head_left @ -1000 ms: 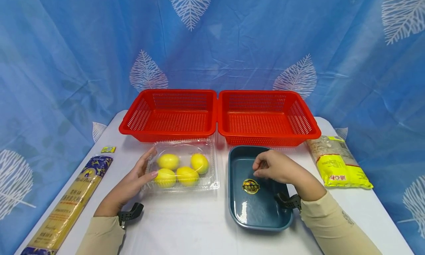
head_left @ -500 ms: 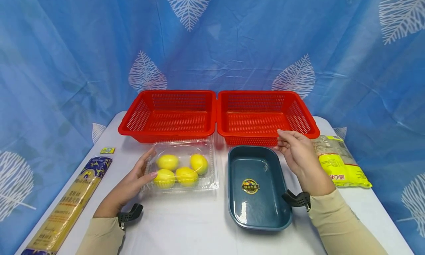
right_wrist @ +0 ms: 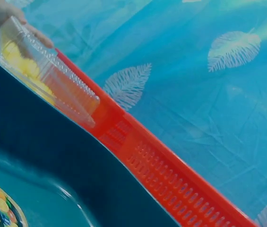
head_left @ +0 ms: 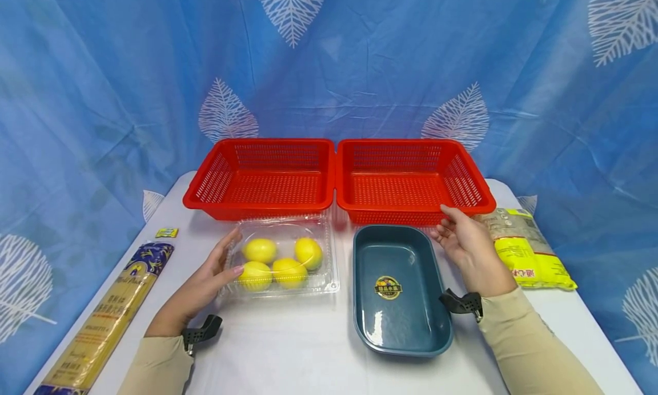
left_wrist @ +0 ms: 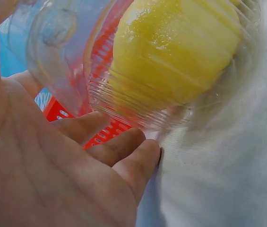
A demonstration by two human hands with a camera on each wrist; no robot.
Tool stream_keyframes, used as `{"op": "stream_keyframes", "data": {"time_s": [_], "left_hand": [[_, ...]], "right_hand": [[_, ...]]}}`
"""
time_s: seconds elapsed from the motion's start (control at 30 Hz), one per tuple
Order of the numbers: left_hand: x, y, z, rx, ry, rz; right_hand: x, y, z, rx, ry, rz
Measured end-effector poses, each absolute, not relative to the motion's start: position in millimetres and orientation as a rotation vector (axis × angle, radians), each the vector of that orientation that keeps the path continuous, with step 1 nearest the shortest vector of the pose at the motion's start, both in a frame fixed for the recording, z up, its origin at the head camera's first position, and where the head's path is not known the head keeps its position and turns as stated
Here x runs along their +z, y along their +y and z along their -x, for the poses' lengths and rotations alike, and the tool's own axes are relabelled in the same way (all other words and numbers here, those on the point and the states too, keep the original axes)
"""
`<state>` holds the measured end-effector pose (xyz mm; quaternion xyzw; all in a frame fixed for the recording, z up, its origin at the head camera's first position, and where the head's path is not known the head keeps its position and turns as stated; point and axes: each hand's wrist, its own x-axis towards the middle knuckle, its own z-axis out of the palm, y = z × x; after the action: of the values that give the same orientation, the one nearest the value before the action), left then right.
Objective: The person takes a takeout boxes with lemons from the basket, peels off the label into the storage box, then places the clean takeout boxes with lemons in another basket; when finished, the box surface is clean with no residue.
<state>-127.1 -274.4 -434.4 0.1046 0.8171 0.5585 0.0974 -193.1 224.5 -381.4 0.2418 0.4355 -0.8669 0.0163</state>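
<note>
In the head view, a clear plastic clamshell box (head_left: 329, 269) holds several yellow lemons (head_left: 260, 250). My left hand (head_left: 205, 278) rests at the box's left end, thumb toward the front corner and fingers toward the back. In the left wrist view its fingers (left_wrist: 135, 165) lie along the ribbed side, palm facing the box. A dark blue rectangular tray (head_left: 403, 321) with a round fruit sticker (head_left: 388, 288) on its bottom stands to the right. Beside the tray's right rim is my right hand (head_left: 468, 249), fingers loosely bent with nothing between them, thumb overlapping a red basket's front rim.
Two red baskets, the left one (head_left: 277, 186) and the right one (head_left: 401, 190), stand side by side at the back. A yellow-labelled bag (head_left: 521, 244) lies at right. On the left are a long spaghetti pack (head_left: 110, 309) and a small yellow packet (head_left: 167, 232).
My right hand has moved from over the blue tray out to the tray's right side, then slightly farther right. The left hand and the lemon box have stayed in place.
</note>
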Motion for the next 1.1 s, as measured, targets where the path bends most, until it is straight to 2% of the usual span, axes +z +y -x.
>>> {"op": "stream_keyframes", "data": {"time_s": [0.23,0.53,1.1], "left_hand": [[-437.3,-275.2,129.8,1.66,2.408,-0.346],[-437.3,-274.7,130.9,1.658,2.425,-0.301],[-439.2,-270.3,128.8,1.747,2.503,-0.219]], "right_hand": [[-389.6,230.5,197.8,-2.762,1.078,-0.847],[-392.2,230.9,202.6,-2.868,0.783,-0.696],[-398.7,224.5,202.4,-3.007,0.742,-0.547]]}}
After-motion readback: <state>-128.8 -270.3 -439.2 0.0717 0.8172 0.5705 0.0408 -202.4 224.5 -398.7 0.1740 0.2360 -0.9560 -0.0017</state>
